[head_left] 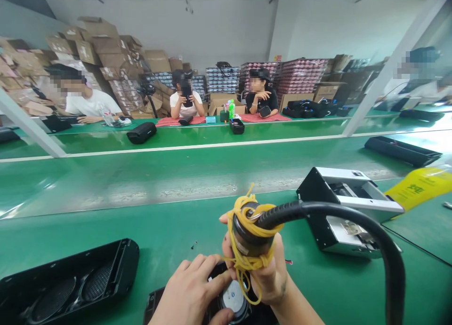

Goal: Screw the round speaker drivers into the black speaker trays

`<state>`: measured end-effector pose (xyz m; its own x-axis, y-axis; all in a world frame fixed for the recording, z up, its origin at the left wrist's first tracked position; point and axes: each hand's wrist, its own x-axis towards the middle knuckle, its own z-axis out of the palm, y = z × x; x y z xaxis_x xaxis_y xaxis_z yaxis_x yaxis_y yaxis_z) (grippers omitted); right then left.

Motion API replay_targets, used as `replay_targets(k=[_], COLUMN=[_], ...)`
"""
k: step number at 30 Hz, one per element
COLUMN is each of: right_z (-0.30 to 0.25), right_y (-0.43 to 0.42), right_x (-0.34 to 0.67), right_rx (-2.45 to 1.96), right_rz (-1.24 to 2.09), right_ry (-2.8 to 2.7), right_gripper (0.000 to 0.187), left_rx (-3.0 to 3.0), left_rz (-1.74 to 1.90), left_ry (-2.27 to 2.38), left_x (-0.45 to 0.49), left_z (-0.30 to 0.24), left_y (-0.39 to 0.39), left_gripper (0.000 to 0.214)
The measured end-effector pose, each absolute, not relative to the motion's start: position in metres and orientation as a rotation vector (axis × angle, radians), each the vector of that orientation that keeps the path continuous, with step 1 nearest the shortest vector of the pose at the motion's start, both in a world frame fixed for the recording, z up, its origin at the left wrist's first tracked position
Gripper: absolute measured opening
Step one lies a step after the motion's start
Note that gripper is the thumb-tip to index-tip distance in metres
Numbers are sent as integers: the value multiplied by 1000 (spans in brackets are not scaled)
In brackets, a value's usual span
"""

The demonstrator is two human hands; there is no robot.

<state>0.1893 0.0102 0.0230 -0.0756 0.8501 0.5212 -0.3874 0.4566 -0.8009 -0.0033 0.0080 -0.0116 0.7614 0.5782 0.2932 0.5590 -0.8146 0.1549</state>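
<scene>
- At the green table's (169,231) near edge, your right hand (270,273) grips the black power screwdriver wrapped in yellow rubber bands (251,238).
- Keep it straight above the round black speaker (233,299).
- Your left hand (192,292) presses flat there, fingers spread; hold it steady.

1. The left hand (192,292) runs off the bottom edge at the wrist.
2. The black housing (67,280) is cropped at the lower left.
3. The speaker part (233,299) lies mostly hidden under both hands.
4. The hose (370,235) leaves the frame below.
</scene>
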Motion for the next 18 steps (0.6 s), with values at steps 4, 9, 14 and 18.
replay_targets(k=[4,9,14,18], right_z=[29,31,28,26], right_y=[10,11,12,12], right_x=[189,191,195,195], right_rx=[-421,-358,-323,-306], right_rz=[1135,1142,1135,1117], right_ry=[-1213,-1217,-1225,-1221], right_gripper=[68,64,64,64], left_rx=[2941,3080,3210,3194], left_rz=[574,551,402,427], left_ry=[932,880,830,839], left_x=[-2,1,3,-1], left_z=[-11,-3,3,-11], left_y=[9,11,15,18], left_gripper=[59,57,52,49])
